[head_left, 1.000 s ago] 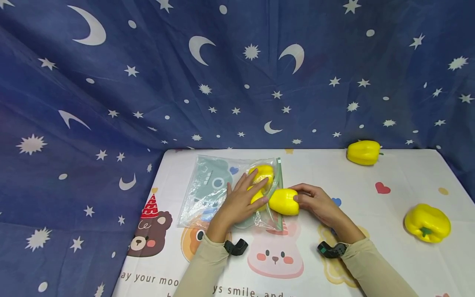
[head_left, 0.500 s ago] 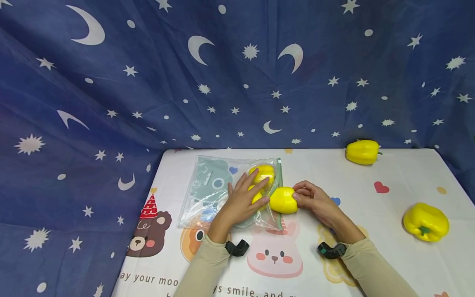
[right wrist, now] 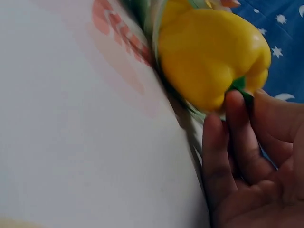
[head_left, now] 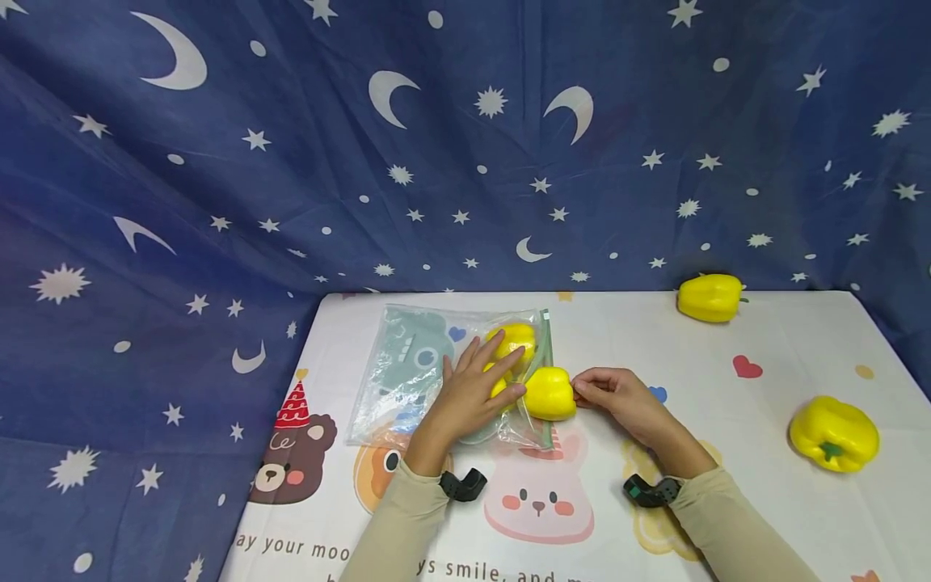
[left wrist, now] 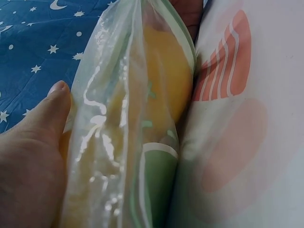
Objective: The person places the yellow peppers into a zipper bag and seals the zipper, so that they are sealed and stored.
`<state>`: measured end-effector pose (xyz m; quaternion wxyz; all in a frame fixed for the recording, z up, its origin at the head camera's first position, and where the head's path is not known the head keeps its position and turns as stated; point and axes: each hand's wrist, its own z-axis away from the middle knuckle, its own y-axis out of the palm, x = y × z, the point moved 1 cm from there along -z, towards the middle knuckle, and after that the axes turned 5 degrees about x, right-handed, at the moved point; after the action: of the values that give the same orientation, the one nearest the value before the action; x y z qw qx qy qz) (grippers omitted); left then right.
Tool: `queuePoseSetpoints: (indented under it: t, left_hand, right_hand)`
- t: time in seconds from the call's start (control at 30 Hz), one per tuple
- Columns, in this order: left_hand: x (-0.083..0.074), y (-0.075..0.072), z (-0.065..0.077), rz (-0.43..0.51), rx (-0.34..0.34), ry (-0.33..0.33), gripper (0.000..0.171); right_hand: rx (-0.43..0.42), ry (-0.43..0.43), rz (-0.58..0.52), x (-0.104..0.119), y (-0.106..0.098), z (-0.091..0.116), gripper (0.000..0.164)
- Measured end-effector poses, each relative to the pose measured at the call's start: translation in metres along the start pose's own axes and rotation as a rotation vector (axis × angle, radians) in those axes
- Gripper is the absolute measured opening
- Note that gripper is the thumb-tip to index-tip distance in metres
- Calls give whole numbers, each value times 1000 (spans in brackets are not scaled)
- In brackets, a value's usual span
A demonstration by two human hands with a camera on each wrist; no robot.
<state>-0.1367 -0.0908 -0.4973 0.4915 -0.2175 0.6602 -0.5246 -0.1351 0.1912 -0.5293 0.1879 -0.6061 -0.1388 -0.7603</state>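
Observation:
A clear zip bag (head_left: 400,396) with a green-edged mouth lies flat, its mouth facing right. Inside it, one yellow bell pepper (head_left: 516,335) shows near the top, and a second is partly hidden under my left hand (head_left: 465,404). That hand rests on the bag with its fingers spread, thumb by the mouth. Another yellow bell pepper (head_left: 550,394) sits partway through the mouth, stem end outward. With thumb and fingers, my right hand (head_left: 633,404) pinches its green stem (right wrist: 240,85). The left wrist view shows the bag film (left wrist: 107,118) over the blurred yellow shapes.
On the white printed tablecloth (head_left: 618,331), one yellow bell pepper (head_left: 710,298) lies at the back right against the blue star curtain (head_left: 451,145). Another yellow bell pepper (head_left: 835,434) stands farther right, its stem facing the front. The curtain rises behind and along the left.
The pepper in my right hand has moved slightly left, deeper into the bag mouth. My right fingers have slid from its end to its stem. The left hand has hardly moved.

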Motion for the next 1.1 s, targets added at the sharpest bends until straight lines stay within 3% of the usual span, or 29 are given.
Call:
queuePoseSetpoints:
  t: [0.27,0.53,0.8,1.1]
  left_hand:
    - [0,-1,0,-2,9,-6,62]
    - [0,0,0,-7,1,0,62]
    - [-1,-1,0,-32,-12,4,61]
    - [-3,-4,1,-56,-24,2,62]
  right_hand:
    - [79,-19,-87,-1,-8,2,27]
    - [62,2,-50,-1,-7,1,35]
    - [48,33,-21,0,-5,-3,31]
    - [-35,112,159,6,1,-6,29]
